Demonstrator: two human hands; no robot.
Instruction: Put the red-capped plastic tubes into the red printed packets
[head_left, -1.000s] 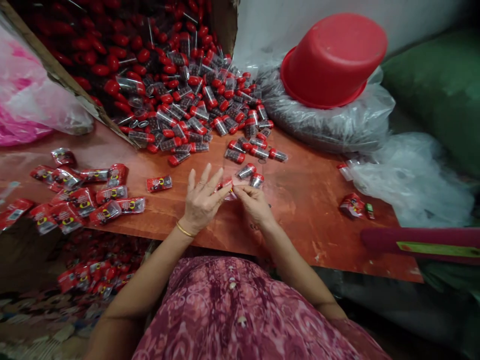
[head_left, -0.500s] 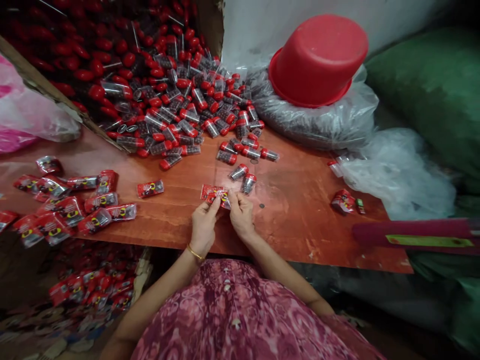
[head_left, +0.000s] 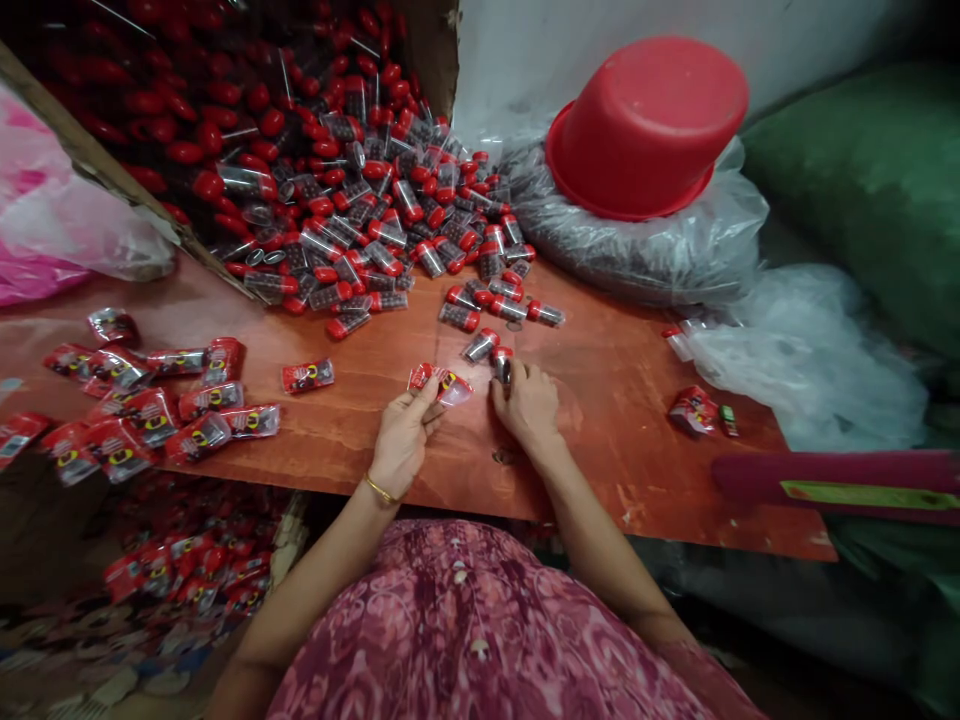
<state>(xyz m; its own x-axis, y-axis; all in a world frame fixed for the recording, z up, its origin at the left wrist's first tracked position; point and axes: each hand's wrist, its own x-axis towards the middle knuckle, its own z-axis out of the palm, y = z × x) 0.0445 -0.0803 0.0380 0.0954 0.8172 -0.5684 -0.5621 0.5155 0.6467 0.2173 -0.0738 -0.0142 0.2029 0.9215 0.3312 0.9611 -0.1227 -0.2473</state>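
My left hand [head_left: 403, 440] pinches a small red printed plastic pouch [head_left: 455, 388], whose clear right end stands a little apart. To its right, my right hand [head_left: 529, 408] has its thumb and fingers closed around a small clear container with a red cap [head_left: 502, 362]. Dark contents show through that container's wall; its lower part is hidden by my fingers. Just beyond lies another red-capped container [head_left: 480, 345]. On the left, a filled red pouch [head_left: 307, 375] lies alone, beside a heap of filled pouches [head_left: 150, 415].
A large pile of red-capped containers [head_left: 360, 230] spills from a cardboard box [head_left: 67, 125]. At the back right, a red tub [head_left: 652, 125] sits upside down on a plastic bag [head_left: 637, 255]. A crumpled pouch [head_left: 693, 412] and a magenta bar [head_left: 750, 475] are on the right.
My right hand has let go of the pouch and moved right onto a red-capped container. My left hand keeps the pouch, whose right end now looks spread. The view has shifted slightly.
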